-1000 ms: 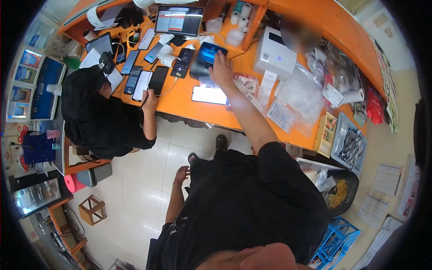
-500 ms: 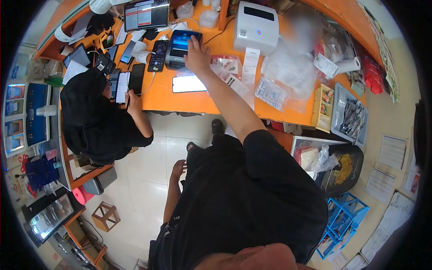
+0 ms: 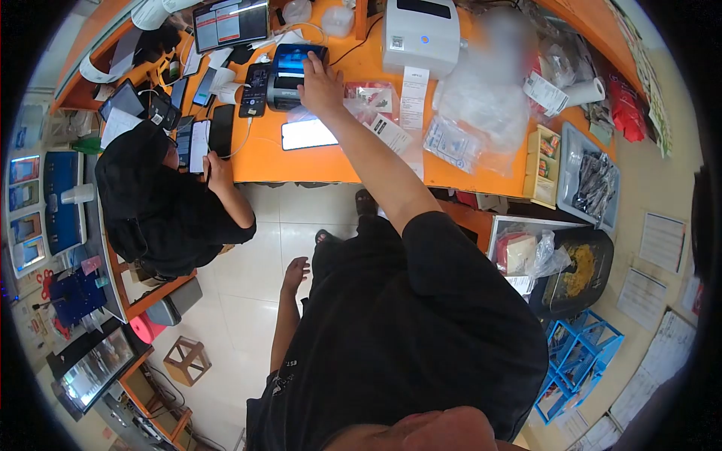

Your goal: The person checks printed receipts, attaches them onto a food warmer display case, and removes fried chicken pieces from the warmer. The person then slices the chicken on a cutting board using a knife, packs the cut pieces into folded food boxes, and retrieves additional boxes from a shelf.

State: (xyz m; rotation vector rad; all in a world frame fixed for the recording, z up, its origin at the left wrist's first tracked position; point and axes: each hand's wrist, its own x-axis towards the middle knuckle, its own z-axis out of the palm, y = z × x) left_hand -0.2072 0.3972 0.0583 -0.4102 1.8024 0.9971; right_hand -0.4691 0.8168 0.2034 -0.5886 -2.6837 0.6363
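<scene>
An orange bench (image 3: 301,169) runs along the far side of the workroom above a pale tiled floor (image 3: 241,308). Reference point for all positions: the white printer (image 3: 421,45) on the bench.

1. Dark device (image 3: 287,92) with lit blue screen: stands to the left of the printer. My right hand (image 3: 323,92) is on it. The fingers (image 3: 313,69) are extended and slightly parted across the screen's right side, not closed around anything. Whether a fingertip is pressing, I cannot tell.

2. Phone with white lit screen (image 3: 308,134): lies left of the printer and nearer to me, below my right wrist.

3. Paper strip (image 3: 415,94): extends from the printer toward me.

4. My left hand (image 3: 295,274): hangs off the bench, left of the printer and nearer to me, fingers loosely curled and apart, holding nothing visible.

Change over the last second: my view has swung, shifting the bench items leftward; the right hand's placement on the dark device is unchanged. I judge the work there as uninterrupted.
</scene>
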